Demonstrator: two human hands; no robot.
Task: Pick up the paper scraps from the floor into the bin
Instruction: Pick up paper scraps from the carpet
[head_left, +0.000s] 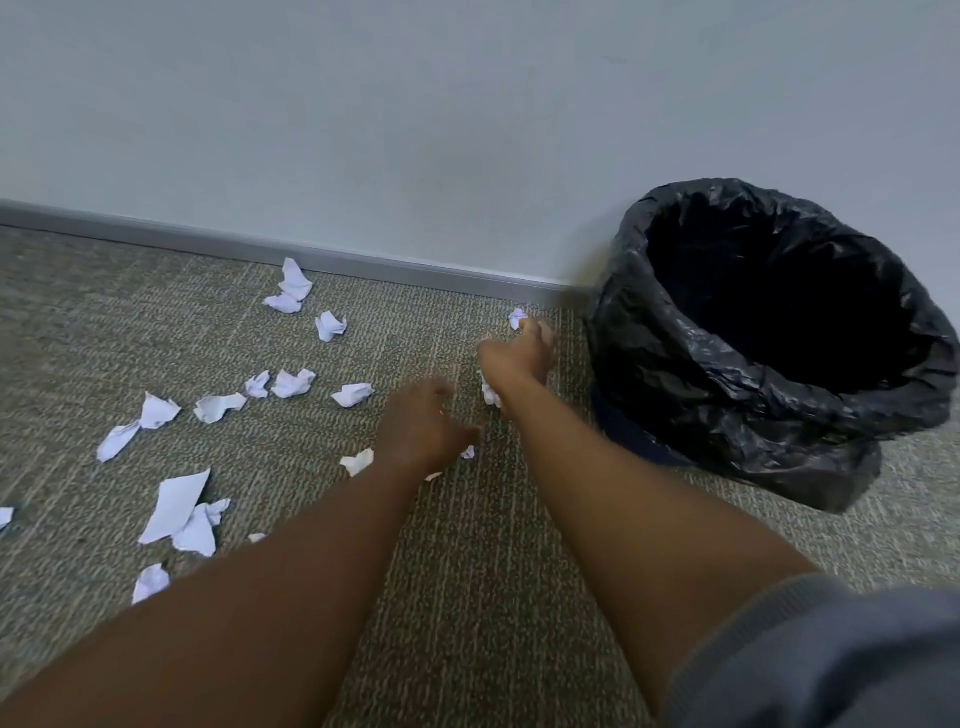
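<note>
Several white crumpled paper scraps lie on the grey carpet, most of them left of centre, such as one flat torn piece (176, 504) and one small ball (353, 394). My right hand (519, 353) reaches toward the wall and pinches a small scrap (517, 317); another scrap (489, 392) shows under its wrist. My left hand (423, 426) hovers low over the carpet, blurred, fingers spread, with small scraps (358, 461) beside it. The bin (769, 338), lined with a black plastic bag, stands at the right against the wall.
A pale wall with a grey skirting board (311, 254) runs across the back. The carpet (493, 571) extends toward me. A grey sleeve (831, 660) fills the lower right corner.
</note>
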